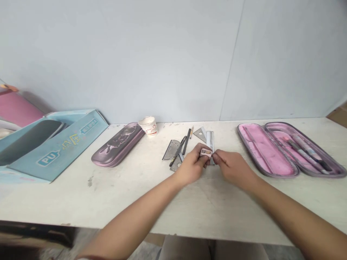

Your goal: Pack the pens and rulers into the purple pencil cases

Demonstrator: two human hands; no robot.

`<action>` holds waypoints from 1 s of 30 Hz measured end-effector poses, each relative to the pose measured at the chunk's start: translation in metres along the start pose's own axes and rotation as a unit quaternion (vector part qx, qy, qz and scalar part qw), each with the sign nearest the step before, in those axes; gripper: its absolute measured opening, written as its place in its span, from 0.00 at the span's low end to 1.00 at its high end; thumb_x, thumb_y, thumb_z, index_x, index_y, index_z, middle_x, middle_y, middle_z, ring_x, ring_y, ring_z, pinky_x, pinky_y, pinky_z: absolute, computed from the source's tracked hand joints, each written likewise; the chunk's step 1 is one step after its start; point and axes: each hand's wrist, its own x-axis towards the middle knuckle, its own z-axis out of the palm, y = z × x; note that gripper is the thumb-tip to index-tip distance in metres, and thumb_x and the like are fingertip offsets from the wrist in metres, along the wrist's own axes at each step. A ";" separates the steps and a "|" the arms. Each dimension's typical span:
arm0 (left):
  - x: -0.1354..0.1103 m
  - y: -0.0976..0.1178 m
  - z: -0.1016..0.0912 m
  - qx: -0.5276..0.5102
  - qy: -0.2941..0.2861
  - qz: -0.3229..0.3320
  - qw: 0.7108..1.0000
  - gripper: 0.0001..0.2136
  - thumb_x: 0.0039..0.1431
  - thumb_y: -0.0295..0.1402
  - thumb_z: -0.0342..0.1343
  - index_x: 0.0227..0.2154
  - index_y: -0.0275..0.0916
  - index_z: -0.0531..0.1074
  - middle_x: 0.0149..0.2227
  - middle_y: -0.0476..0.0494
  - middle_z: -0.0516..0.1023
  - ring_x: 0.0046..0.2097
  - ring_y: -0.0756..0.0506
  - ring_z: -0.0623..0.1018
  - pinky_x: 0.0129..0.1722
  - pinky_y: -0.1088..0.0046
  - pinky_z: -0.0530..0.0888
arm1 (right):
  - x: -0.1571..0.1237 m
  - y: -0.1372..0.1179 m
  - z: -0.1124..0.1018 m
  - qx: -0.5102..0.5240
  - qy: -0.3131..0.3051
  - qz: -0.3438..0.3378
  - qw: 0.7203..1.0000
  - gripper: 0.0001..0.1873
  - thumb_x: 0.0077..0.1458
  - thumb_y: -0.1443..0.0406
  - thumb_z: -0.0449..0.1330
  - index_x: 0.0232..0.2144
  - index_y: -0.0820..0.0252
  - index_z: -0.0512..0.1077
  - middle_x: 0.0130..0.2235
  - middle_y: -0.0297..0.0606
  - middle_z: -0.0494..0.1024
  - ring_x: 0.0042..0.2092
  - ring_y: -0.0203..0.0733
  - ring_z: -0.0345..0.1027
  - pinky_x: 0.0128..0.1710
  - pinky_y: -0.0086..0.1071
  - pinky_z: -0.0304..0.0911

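Observation:
My left hand (191, 166) and my right hand (231, 167) meet at the middle of the white table (114, 195). Both pinch a small white eraser (205, 152) with an orange mark, held just above the table. Behind the hands lie a clear straight ruler (210, 139), a small set square (201, 133), a protractor (171, 149), a black pen (186, 141) and a pencil (191, 132). Another clear piece peeks out under my left hand.
An open pink pencil case (267, 153) holding pens lies at the right. A closed purple pencil case (118, 144) and a small paper cup (148, 126) sit at the left of centre. A light blue box (58, 148) stands far left. The wall is close behind.

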 end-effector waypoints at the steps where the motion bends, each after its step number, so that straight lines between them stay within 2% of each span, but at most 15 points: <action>1: -0.001 0.001 -0.001 0.042 -0.011 0.011 0.999 0.05 0.57 0.28 0.45 0.36 0.38 0.62 0.26 0.51 0.66 0.30 0.51 0.67 0.33 0.75 0.64 | 0.001 0.002 -0.002 0.108 -0.054 0.047 0.992 0.18 0.57 0.56 0.43 0.21 0.59 0.60 0.19 0.31 0.58 0.21 0.32 0.48 0.21 0.28 0.43; 3: -0.002 0.002 -0.004 0.100 -0.033 0.032 0.994 0.07 0.56 0.25 0.44 0.37 0.39 0.63 0.27 0.50 0.67 0.31 0.51 0.67 0.34 0.75 0.64 | 0.004 0.007 -0.004 0.288 -0.155 0.135 0.935 0.19 0.55 0.51 0.44 0.21 0.57 0.56 0.17 0.25 0.48 0.18 0.29 0.38 0.18 0.27 0.38; 5: -0.001 0.001 -0.005 0.116 -0.046 0.041 0.991 0.08 0.56 0.25 0.44 0.38 0.39 0.62 0.28 0.50 0.68 0.31 0.51 0.67 0.34 0.74 0.64 | 0.005 0.010 -0.006 0.357 -0.203 0.177 0.894 0.20 0.53 0.49 0.46 0.22 0.57 0.56 0.17 0.23 0.44 0.18 0.29 0.33 0.17 0.27 0.34; 6: 0.000 0.000 -0.005 0.111 -0.046 0.039 0.992 0.07 0.56 0.26 0.44 0.38 0.39 0.62 0.28 0.49 0.69 0.31 0.51 0.67 0.35 0.74 0.64 | 0.006 0.010 -0.006 0.346 -0.196 0.171 0.901 0.20 0.53 0.49 0.46 0.22 0.58 0.57 0.17 0.24 0.45 0.18 0.29 0.34 0.17 0.26 0.34; 7: 0.001 -0.001 -0.005 0.099 -0.038 0.033 0.994 0.07 0.57 0.26 0.44 0.38 0.39 0.62 0.28 0.49 0.69 0.31 0.51 0.67 0.35 0.74 0.64 | 0.006 0.010 -0.005 0.305 -0.166 0.151 0.926 0.20 0.54 0.49 0.45 0.23 0.58 0.59 0.17 0.25 0.48 0.18 0.29 0.38 0.18 0.26 0.37; 9: 0.004 -0.004 -0.003 0.050 -0.012 0.009 0.999 0.06 0.57 0.28 0.44 0.37 0.38 0.61 0.27 0.50 0.67 0.30 0.51 0.67 0.34 0.74 0.64 | 0.006 0.007 -0.003 0.142 -0.062 0.075 0.985 0.20 0.56 0.52 0.43 0.26 0.60 0.63 0.20 0.31 0.59 0.22 0.32 0.50 0.21 0.27 0.43; 10: 0.005 -0.005 -0.003 0.017 0.000 -0.004 1.000 0.05 0.57 0.28 0.44 0.37 0.38 0.61 0.25 0.51 0.66 0.29 0.52 0.66 0.33 0.75 0.64 | 0.005 0.005 -0.002 0.041 -0.007 0.028 0.999 0.18 0.57 0.54 0.43 0.28 0.60 0.65 0.24 0.35 0.65 0.25 0.34 0.55 0.24 0.28 0.46; 13: 0.007 -0.006 -0.001 -0.064 0.013 -0.026 0.998 0.05 0.58 0.30 0.44 0.37 0.37 0.60 0.23 0.52 0.64 0.27 0.52 0.65 0.31 0.76 0.64 | 0.003 0.002 -0.001 -0.173 0.062 -0.064 0.981 0.15 0.57 0.61 0.44 0.33 0.61 0.68 0.32 0.42 0.72 0.33 0.40 0.62 0.28 0.30 0.47; 15: 0.006 -0.005 -0.001 -0.065 0.003 -0.020 0.998 0.05 0.58 0.29 0.44 0.37 0.37 0.60 0.24 0.52 0.64 0.27 0.52 0.65 0.31 0.76 0.64 | 0.002 0.003 -0.003 -0.171 0.031 -0.065 0.983 0.15 0.58 0.62 0.43 0.32 0.61 0.68 0.31 0.41 0.72 0.33 0.39 0.62 0.29 0.30 0.48; 18: 0.004 -0.005 -0.002 -0.009 -0.021 0.004 1.000 0.05 0.57 0.28 0.44 0.37 0.37 0.61 0.25 0.51 0.65 0.29 0.52 0.65 0.33 0.75 0.64 | 0.003 0.007 -0.007 0.016 -0.052 -0.010 0.998 0.19 0.59 0.57 0.42 0.25 0.60 0.65 0.23 0.33 0.67 0.27 0.34 0.59 0.27 0.28 0.49; 20: 0.003 -0.006 -0.003 0.029 -0.036 0.021 0.999 0.06 0.58 0.28 0.44 0.38 0.38 0.61 0.27 0.50 0.66 0.30 0.52 0.66 0.34 0.74 0.64 | 0.004 0.008 -0.008 0.149 -0.101 0.042 0.983 0.22 0.58 0.54 0.41 0.22 0.60 0.63 0.18 0.28 0.58 0.21 0.32 0.52 0.23 0.27 0.47; 22: 0.003 -0.007 -0.004 0.050 -0.041 0.032 0.997 0.07 0.58 0.28 0.44 0.39 0.38 0.61 0.28 0.49 0.67 0.31 0.52 0.66 0.35 0.74 0.65 | 0.003 0.008 -0.007 0.193 -0.108 0.069 0.973 0.23 0.58 0.52 0.40 0.23 0.60 0.64 0.16 0.26 0.53 0.19 0.31 0.48 0.21 0.27 0.45; 26: 0.004 -0.010 -0.005 0.047 -0.021 0.030 0.998 0.07 0.59 0.29 0.43 0.39 0.38 0.61 0.28 0.50 0.66 0.31 0.52 0.67 0.35 0.74 0.66 | 0.001 0.002 -0.005 0.062 -0.017 0.004 0.998 0.15 0.57 0.56 0.46 0.33 0.59 0.66 0.27 0.34 0.71 0.29 0.36 0.62 0.30 0.28 0.54; 28: 0.004 -0.012 -0.006 0.048 -0.017 0.025 0.998 0.07 0.59 0.29 0.43 0.39 0.38 0.61 0.27 0.50 0.66 0.31 0.52 0.67 0.35 0.74 0.66 | 0.001 0.001 -0.005 -0.011 0.002 -0.023 1.000 0.11 0.57 0.60 0.47 0.36 0.58 0.65 0.32 0.36 0.73 0.32 0.37 0.65 0.32 0.29 0.54; 30: 0.004 -0.014 -0.006 0.049 -0.019 0.023 0.998 0.07 0.59 0.29 0.43 0.39 0.38 0.61 0.27 0.50 0.66 0.31 0.52 0.67 0.35 0.74 0.66 | 0.001 0.003 -0.005 -0.065 -0.004 -0.026 0.998 0.12 0.58 0.61 0.44 0.35 0.58 0.65 0.30 0.36 0.74 0.30 0.37 0.65 0.30 0.29 0.53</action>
